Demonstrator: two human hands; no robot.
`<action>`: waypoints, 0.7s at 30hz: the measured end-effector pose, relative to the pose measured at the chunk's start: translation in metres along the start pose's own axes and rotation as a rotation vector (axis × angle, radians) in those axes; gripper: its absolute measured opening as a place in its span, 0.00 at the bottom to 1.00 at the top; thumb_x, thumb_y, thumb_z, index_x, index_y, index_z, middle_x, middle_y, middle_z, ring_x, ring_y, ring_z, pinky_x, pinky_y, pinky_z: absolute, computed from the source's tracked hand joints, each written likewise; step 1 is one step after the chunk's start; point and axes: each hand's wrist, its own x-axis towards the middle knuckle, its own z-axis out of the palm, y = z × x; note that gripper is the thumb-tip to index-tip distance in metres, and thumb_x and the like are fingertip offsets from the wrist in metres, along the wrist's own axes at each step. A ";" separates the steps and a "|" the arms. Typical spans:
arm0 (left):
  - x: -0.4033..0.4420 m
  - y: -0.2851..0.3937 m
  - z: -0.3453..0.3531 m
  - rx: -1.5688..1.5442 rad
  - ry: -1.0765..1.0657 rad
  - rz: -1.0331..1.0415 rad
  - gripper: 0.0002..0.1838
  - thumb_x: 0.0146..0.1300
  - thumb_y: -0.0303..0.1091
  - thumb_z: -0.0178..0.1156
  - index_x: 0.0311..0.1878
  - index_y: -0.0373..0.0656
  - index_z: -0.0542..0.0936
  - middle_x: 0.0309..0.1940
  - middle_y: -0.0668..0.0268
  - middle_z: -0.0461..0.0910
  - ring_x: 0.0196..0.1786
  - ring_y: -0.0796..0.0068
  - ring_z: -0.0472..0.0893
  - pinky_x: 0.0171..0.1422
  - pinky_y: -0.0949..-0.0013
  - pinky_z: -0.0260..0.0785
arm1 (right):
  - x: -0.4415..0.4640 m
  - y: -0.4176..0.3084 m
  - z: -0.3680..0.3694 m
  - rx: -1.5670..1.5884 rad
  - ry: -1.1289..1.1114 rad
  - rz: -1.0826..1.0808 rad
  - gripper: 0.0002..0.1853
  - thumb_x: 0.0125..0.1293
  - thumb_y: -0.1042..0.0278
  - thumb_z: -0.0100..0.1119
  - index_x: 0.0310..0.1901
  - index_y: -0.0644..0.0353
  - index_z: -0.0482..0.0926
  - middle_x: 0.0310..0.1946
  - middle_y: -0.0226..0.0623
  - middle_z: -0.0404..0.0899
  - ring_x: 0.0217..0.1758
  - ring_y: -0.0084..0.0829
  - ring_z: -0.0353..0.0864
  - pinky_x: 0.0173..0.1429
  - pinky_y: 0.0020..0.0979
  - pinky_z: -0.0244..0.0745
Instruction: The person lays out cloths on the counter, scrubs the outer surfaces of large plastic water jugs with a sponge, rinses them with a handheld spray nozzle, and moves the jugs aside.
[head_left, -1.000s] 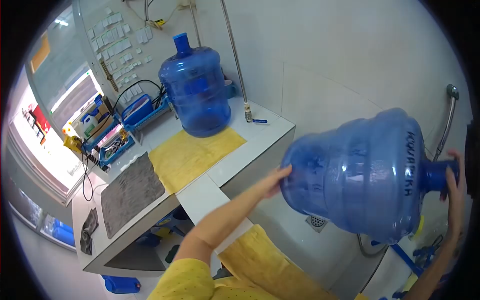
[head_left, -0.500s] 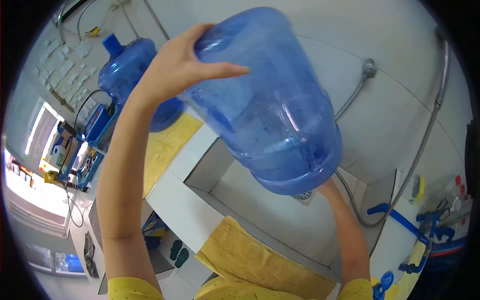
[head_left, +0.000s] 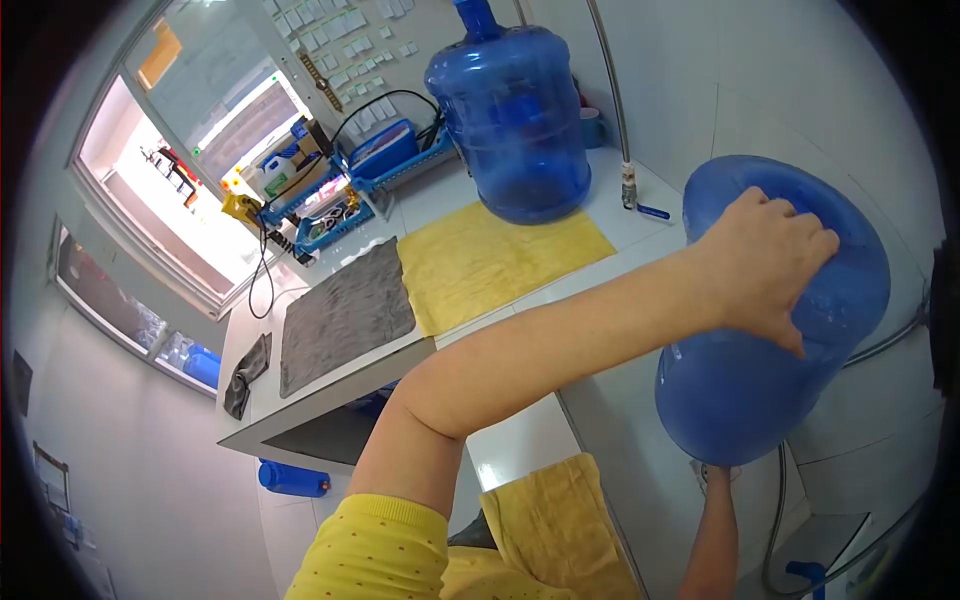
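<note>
Fingers (head_left: 815,246) of the left hand (head_left: 765,265) are clamped on the upper end of a blue jug (head_left: 735,405), tilted over the basin (head_left: 622,425). Beneath it, the right hand (head_left: 717,474) is mostly hidden; its grip cannot be told. Another jug (head_left: 520,125) stands on the worktop (head_left: 637,228) by a yellow cloth (head_left: 495,265).

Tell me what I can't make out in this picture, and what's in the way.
In the head view:
Right hand: hidden by the held jug; only the forearm shows clearly.
Held jug's neck: out of sight behind its own body.
Standing jug: tip of its neck cut off by the top edge.
Teal container: partly behind the standing jug.
Wall notes: writing too small.
</note>
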 end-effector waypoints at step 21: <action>0.012 0.040 0.028 -0.054 -0.038 0.115 0.43 0.36 0.47 0.74 0.57 0.40 0.70 0.50 0.61 0.75 0.54 0.56 0.72 0.57 0.57 0.61 | -0.104 -0.012 -0.070 0.070 -0.363 -0.153 0.24 0.59 0.56 0.62 0.57 0.51 0.73 0.56 0.47 0.72 0.59 0.47 0.72 0.60 0.43 0.68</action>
